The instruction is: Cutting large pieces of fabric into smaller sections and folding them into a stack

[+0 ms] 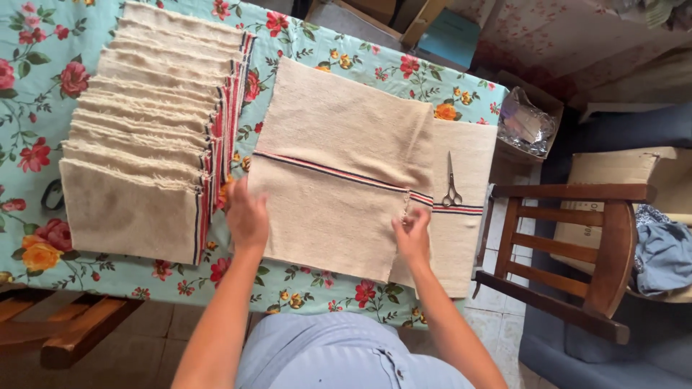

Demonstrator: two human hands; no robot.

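Note:
A beige woven cloth (339, 166) with a dark and red stripe lies flat on the flowered tablecloth (43, 57). My left hand (246, 216) rests on the cloth's left edge with its fingers spread. My right hand (413, 234) pinches the cloth's right edge just below the stripe. A second beige piece (465, 187) lies under it to the right, with a pair of scissors (452, 184) on top. To the left sits a fanned stack of several folded beige cloths (144, 144) with striped edges.
A wooden chair (569, 252) stands close to the table's right side. Beyond it are a cardboard box with clear plastic (526, 126), a blue garment (663, 256) and more boxes. A wooden bench (65, 324) shows under the table's near left.

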